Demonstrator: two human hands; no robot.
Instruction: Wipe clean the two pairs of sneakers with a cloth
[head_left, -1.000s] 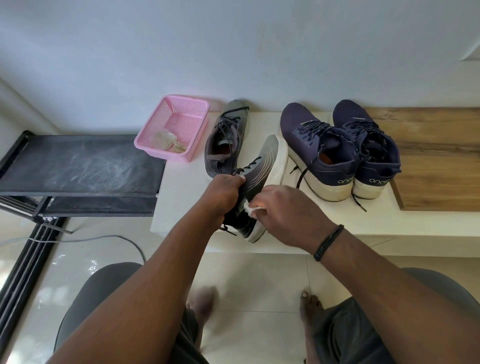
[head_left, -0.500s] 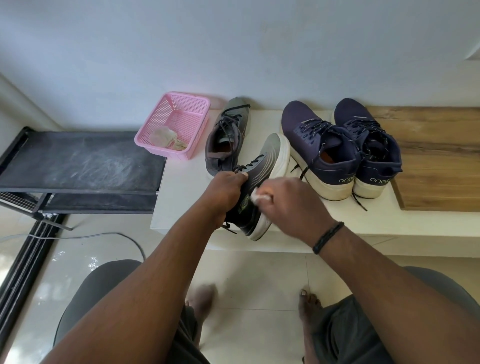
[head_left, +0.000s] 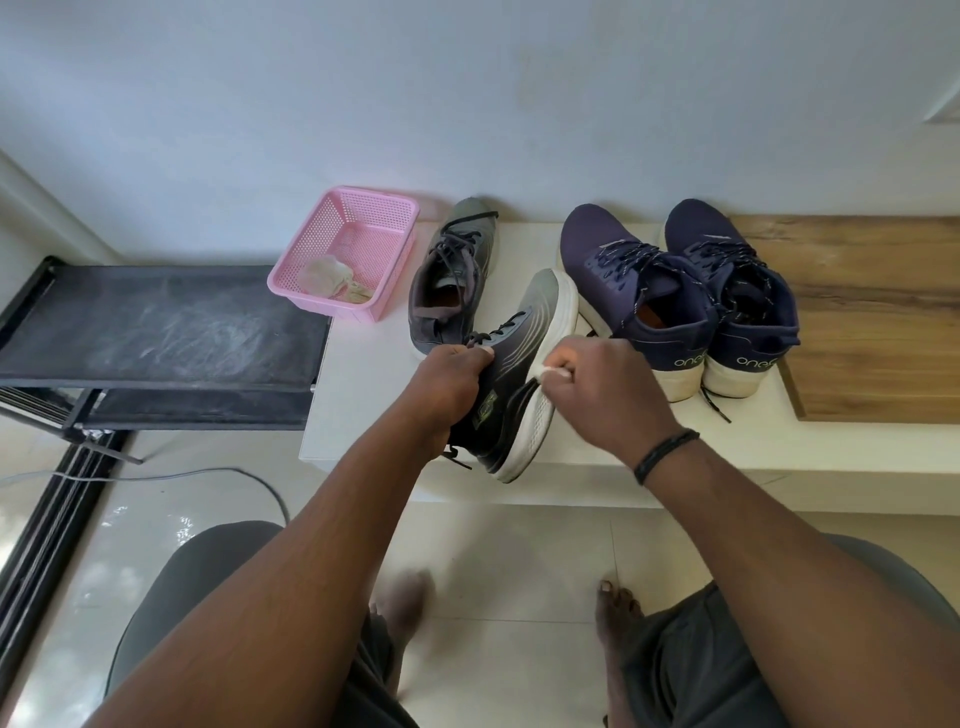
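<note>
White cloth (head_left: 551, 372), a small bunched scrap, sits pinched in the curled fingers of my right hand (head_left: 597, 387), and over the last second it has travelled from low on the heel of the grey mesh sneaker with the white rubber sole (head_left: 524, 364) up along its side toward the middle. My left hand (head_left: 448, 384) keeps its grip wrapped around the collar and laces, tipping that sneaker onto its edge on the white bench (head_left: 363, 405), heel toward me. I judge the stroke means this side panel is partly wiped, with the toe end yet to do.

Its partner, the other grey lace-up sneaker (head_left: 452, 280), stands upright just behind the tilted one, untouched for now. To the right of the tilted sneaker the two navy knit sneakers with cream soles (head_left: 675, 291) wait side by side. To its left sits a pink perforated plastic basket (head_left: 353, 249).
</note>
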